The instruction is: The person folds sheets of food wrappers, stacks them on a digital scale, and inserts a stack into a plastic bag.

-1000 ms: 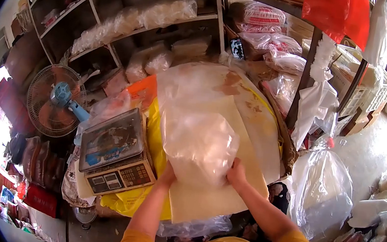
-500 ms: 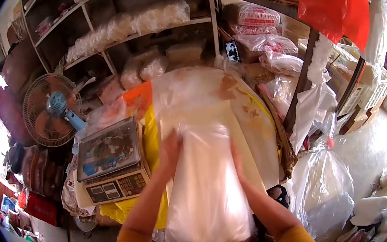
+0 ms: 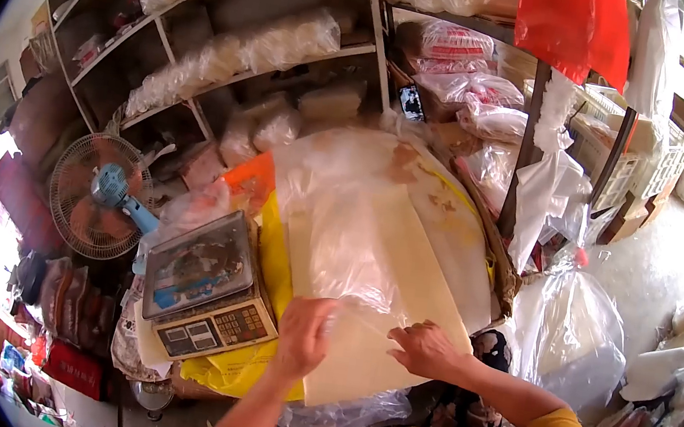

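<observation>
A clear plastic bag [image 3: 354,254] lies on a pale flat board [image 3: 427,291], stretching away from me; what is inside is blurred by glare. At its near end, on the left corner, my left hand [image 3: 305,337] is closed around the plastic. My right hand [image 3: 428,350] has bent fingers pinched at the near right corner of the same bag, low over the board. Thin film spans the gap between both hands.
Left of the board, a weighing scale [image 3: 210,282] rests on yellow plastic [image 3: 272,247]. A fan [image 3: 104,196] stands beyond it. Shelves [image 3: 248,74] with bagged goods rise behind. A large clear bag [image 3: 569,320] hangs at right, near a dark post [image 3: 528,152].
The bag, held up in front of me between both hands, has gone down onto the board. Both hands have come nearer to me and now hold its near end.
</observation>
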A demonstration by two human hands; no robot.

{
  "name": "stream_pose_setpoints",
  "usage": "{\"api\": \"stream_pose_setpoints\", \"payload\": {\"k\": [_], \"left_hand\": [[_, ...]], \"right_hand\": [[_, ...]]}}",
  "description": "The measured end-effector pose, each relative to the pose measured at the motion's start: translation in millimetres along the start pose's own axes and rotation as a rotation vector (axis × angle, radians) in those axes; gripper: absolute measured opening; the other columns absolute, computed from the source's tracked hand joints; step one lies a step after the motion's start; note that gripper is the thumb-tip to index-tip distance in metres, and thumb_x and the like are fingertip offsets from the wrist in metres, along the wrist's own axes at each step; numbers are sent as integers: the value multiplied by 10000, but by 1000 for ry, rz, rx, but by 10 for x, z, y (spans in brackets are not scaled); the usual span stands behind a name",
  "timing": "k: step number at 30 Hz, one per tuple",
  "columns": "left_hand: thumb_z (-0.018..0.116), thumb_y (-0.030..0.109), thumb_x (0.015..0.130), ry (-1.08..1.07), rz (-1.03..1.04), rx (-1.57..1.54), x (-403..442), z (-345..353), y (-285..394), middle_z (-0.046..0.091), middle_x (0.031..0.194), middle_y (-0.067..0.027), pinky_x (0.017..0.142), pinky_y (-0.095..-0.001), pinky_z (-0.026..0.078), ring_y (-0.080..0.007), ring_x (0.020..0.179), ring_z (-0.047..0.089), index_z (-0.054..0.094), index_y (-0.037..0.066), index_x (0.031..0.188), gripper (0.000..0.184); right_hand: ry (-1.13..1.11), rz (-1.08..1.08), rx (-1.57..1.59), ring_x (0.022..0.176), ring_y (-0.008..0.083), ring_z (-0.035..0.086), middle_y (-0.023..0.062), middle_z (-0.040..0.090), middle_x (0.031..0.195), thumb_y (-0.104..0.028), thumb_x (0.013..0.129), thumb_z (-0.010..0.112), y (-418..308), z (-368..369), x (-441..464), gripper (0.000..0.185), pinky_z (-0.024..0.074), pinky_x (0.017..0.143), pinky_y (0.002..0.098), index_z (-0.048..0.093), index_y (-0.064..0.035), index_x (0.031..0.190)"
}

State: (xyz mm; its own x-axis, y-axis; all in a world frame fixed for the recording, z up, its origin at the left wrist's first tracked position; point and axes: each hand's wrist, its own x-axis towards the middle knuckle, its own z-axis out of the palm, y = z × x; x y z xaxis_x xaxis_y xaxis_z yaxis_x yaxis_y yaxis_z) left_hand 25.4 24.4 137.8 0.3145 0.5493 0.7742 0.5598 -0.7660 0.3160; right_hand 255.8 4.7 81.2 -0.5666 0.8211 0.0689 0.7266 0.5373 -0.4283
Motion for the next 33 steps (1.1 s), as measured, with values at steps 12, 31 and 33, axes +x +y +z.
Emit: {"api": "stream_pose_setpoints", "payload": {"k": [12,31,33], "left_hand": [[449,-9,905,-157,-702,-809,-730,491,109,593,1155,-101,928,-281,426,-174,1097,543,598,-33,1098,245],[539,-100,717,-293,-881,-532,-1230,741,-25,598,771,-93,715,-297,472,-192,766,582,664,10,775,177],[529,-111,739,-255,-925,-683,-1240,746,-35,591,775,-80,713,-274,465,-169,760,581,658,5,781,178]], "right_hand": [[337,-869,-258,967,238,555,92,554,913,-83,719,578,-424,-117,106,216,412,978,436,566,-27,927],[285,-138,263,751,302,637,98,650,835,-232,845,616,-220,-16,186,168,505,659,388,628,-73,897],[43,-35,166,744,310,633,116,643,819,-314,859,600,-260,-44,38,246,497,650,405,614,-71,890]]}}
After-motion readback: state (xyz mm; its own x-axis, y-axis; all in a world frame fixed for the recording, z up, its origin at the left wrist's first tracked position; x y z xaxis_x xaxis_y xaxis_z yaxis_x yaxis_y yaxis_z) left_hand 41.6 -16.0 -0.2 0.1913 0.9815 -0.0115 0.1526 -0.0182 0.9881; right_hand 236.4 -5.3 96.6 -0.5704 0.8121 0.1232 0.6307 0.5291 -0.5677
